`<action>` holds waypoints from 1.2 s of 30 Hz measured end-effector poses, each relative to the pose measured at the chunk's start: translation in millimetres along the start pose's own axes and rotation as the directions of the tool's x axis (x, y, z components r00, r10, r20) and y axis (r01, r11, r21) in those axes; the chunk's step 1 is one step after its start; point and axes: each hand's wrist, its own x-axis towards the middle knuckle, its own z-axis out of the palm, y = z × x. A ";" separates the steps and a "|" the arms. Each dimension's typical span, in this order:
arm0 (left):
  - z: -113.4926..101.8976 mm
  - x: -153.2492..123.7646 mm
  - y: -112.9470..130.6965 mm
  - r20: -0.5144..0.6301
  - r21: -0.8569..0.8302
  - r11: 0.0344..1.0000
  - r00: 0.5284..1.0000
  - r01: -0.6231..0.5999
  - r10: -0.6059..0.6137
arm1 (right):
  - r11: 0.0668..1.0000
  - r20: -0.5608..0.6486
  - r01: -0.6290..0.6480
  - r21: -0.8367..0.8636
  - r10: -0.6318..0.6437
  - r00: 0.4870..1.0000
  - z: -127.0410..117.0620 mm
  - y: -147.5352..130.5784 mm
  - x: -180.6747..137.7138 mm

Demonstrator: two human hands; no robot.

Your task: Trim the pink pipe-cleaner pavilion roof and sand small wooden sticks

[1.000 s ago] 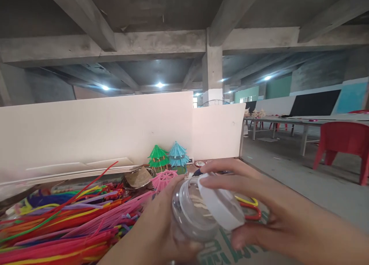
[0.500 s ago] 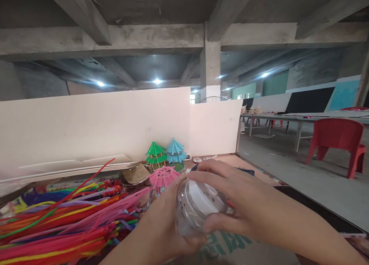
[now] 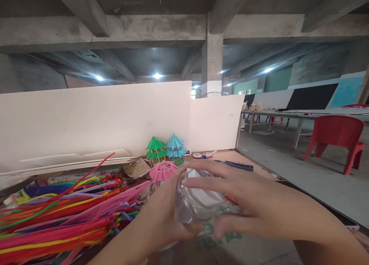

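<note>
A clear plastic jar (image 3: 191,205) with a white lid (image 3: 206,195) sits between both my hands, low in the middle of the view. My left hand (image 3: 161,222) wraps the jar's body from the left. My right hand (image 3: 245,203) is curled over the lid from the right, its fingers pressed on the lid's top and rim. The jar's contents are blurred.
A heap of coloured pipe cleaners (image 3: 63,215) covers the table's left. Small pink (image 3: 163,170), green (image 3: 155,149) and blue (image 3: 175,145) pipe-cleaner pagodas stand before a white partition board (image 3: 100,119). A red chair (image 3: 337,138) and long tables stand across the aisle at right.
The white lid was held off the jar's mouth in my right hand; it now sits on the jar under that hand. The view has tilted slightly.
</note>
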 end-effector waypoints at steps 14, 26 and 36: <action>-6.1 0.8 -2.3 0.039 -0.035 0.991 0.991 0.133 -0.131 | 0.984 -0.060 -0.025 0.175 0.036 0.998 0.1 11.5 -2.8; -4.1 2.0 3.2 0.035 -0.033 0.998 0.998 0.059 -0.058 | 0.994 -0.003 -0.110 0.024 0.110 0.994 7.0 1.0 5.9; 2.2 -3.0 0.4 0.107 0.148 0.989 0.993 0.029 -0.046 | 0.878 0.004 -0.382 -0.288 0.400 0.917 21.0 -16.2 18.4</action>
